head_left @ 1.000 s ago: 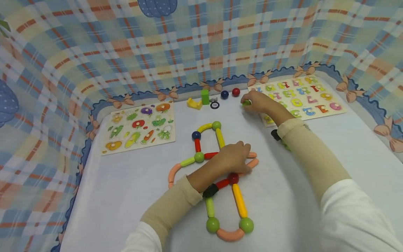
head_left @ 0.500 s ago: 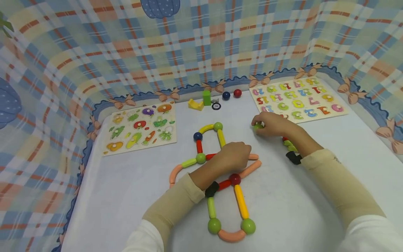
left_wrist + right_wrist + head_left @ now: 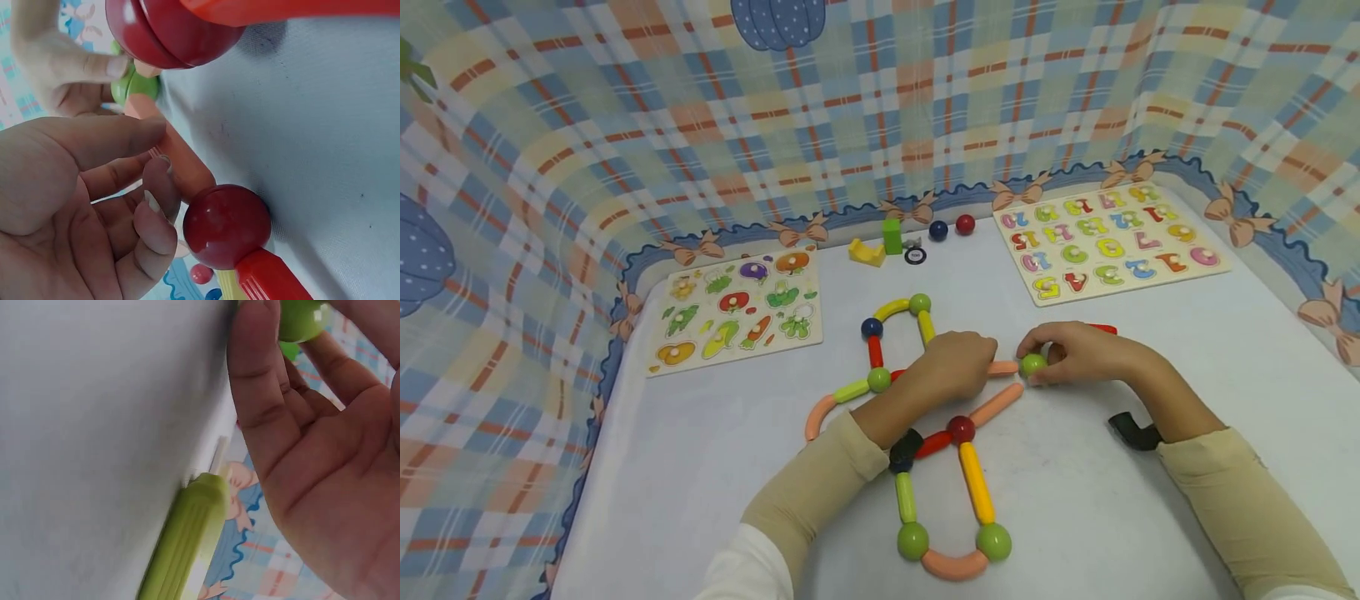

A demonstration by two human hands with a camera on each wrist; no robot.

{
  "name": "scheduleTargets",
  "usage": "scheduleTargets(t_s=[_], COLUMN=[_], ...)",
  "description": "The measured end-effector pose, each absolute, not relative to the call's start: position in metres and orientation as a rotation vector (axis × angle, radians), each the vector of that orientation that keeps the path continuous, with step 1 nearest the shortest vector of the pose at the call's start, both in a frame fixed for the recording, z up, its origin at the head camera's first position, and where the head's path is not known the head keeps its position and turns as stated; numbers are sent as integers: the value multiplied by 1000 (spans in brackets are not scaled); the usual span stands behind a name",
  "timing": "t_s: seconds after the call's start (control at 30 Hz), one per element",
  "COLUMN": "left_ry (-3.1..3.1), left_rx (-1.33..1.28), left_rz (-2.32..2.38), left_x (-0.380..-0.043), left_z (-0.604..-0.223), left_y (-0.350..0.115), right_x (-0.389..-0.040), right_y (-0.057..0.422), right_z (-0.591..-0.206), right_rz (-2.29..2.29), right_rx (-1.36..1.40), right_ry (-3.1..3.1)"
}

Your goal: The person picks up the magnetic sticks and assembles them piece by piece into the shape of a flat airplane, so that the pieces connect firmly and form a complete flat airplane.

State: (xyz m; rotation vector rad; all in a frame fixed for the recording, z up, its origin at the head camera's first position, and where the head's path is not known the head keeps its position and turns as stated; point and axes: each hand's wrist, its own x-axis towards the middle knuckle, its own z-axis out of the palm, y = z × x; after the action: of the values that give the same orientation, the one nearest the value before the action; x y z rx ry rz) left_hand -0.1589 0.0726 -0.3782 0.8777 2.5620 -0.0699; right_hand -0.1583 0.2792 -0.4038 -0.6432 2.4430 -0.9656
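My right hand [image 3: 1086,354] pinches a green ball [image 3: 1034,365] between thumb and fingers, right at the tip of a pink magnetic stick [image 3: 1003,367]. My left hand [image 3: 951,367] lies over the middle of a figure made of sticks and balls. Its thumb and fingers pinch the pink stick [image 3: 181,156], whose other end sits on a red ball [image 3: 228,225]. A second pink stick [image 3: 997,404] slants up from another red ball [image 3: 961,429] just below. Part of the figure is hidden under the left hand and forearm.
A green stick [image 3: 187,544] and a red stick [image 3: 1102,328] lie near the right hand. Vegetable [image 3: 737,308] and number [image 3: 1112,242] puzzle boards stand farther back. Between them are a yellow block [image 3: 867,252], a green block [image 3: 892,237], a blue ball [image 3: 938,231] and a red ball [image 3: 965,225].
My right hand has brought the green ball from beside the number board toward me and slightly right, to the pink stick's tip. My left hand has stayed over the figure, its fingers drawing in.
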Motion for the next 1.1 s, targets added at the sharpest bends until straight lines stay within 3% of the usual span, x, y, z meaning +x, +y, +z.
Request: scheduleTargets(t_s=[1.1], left_ry=[2552], left_rx=[852], left_rz=[-122], left_x=[-131], left_z=[-373], left_y=[76], right_x=[-159], right_y=[288], right_z=[-409], right_rz=[-1070], right_rx=[-666], right_ry=[2270])
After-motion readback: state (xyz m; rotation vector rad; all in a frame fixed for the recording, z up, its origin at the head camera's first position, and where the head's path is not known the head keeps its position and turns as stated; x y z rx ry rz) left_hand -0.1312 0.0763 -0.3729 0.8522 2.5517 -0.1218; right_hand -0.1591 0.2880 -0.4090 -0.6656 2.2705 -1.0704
